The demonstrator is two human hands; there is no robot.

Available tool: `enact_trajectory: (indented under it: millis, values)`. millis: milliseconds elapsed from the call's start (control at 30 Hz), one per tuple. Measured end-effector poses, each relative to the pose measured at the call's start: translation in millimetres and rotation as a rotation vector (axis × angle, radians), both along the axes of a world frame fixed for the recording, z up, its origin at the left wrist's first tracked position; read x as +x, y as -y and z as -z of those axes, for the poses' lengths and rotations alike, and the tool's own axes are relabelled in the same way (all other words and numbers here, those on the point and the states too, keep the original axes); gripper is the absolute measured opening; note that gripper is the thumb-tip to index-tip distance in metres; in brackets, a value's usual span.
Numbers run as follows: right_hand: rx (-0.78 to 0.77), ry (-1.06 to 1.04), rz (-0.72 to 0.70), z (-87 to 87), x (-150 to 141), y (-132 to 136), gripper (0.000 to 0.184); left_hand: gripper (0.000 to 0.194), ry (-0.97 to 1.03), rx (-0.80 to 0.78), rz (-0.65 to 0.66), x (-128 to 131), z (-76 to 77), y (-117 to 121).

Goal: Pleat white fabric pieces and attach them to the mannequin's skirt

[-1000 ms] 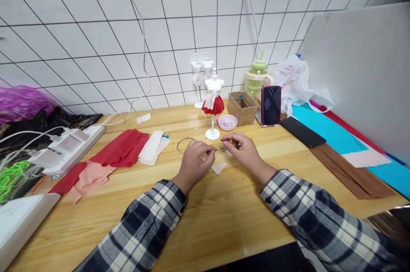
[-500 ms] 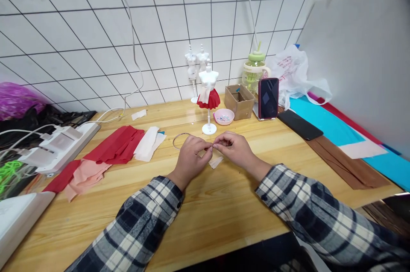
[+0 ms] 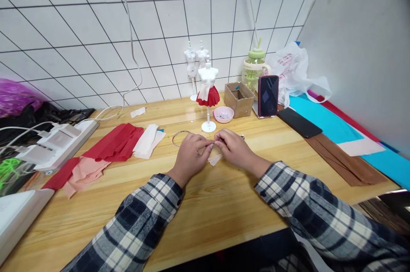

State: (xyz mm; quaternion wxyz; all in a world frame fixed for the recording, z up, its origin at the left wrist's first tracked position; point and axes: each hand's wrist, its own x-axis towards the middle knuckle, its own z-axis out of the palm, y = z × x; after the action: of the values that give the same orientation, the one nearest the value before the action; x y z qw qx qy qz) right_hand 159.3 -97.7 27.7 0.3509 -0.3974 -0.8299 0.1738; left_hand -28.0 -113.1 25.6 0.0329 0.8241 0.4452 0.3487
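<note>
My left hand (image 3: 192, 154) is closed in a pinch at the upper end of a small pale fabric strip (image 3: 215, 160). Meeting it fingertip to fingertip, my right hand (image 3: 235, 148) is also pinched; what lies between its fingers is too small to make out. A small dark object (image 3: 242, 137) shows just beyond the right hand. Left of the hands lies a thin metal ring (image 3: 173, 138), partly hidden by my left hand. Behind them stands a small white dress form (image 3: 208, 76) wearing a red pleated skirt (image 3: 209, 97) with a white piece over its front.
A pink dish (image 3: 231, 116) of small beads, a cardboard box (image 3: 243, 107) and an upright phone (image 3: 268, 96) stand behind. Red cloth (image 3: 112, 144) and white cloth (image 3: 149, 141) lie left. A black phone (image 3: 299, 123) and brown cloth (image 3: 346, 161) are right. A power strip (image 3: 70, 144) sits far left.
The view has shifted slightly. My right fingers have curled closer over the pinch, and the small dark object now shows beyond the right hand. Both hands stay together in the same place.
</note>
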Motion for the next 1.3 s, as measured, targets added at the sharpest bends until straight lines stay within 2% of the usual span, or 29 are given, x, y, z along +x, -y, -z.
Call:
enact_trajectory:
  millis: [133, 300, 467, 700, 933, 1033, 1133, 1300]
  values:
    - [-0.076, -0.06, -0.003, -1.9, 6, -5, 0.007, 0.026, 0.004, -0.062, -0.047, -4, 1.6, -3]
    - [-0.318, -0.225, -0.056, -0.8, 20, -17, 0.007, 0.024, -0.022, -0.124, -0.044, -4, 4.1, -4]
    - [-0.498, -0.411, -0.041, 1.4, 27, -23, 0.016, 0.023, -0.032, -0.143, -0.023, -1, 2.9, -2]
    - [-0.632, -0.468, -0.067, 3.9, 27, -24, 0.025, 0.029, -0.191, -0.282, -0.079, 4, 1.2, 3]
    - [-0.671, -0.455, -0.101, 7.6, 29, -25, 0.025, 0.024, -0.267, -0.332, -0.093, 7, -0.7, 6]
    - [-0.626, -0.393, -0.1, 9.8, 28, -22, 0.044, 0.018, -0.261, -0.324, -0.078, 8, -1.6, 6]
    - [-0.529, -0.234, -0.079, 11.8, 25, -17, 0.067, 0.016, -0.255, -0.328, -0.07, 8, -1.2, 6]
    - [-0.444, -0.106, -0.052, 14.2, 16, -10, 0.081, 0.014, -0.192, -0.326, -0.056, 7, 2.1, 5]
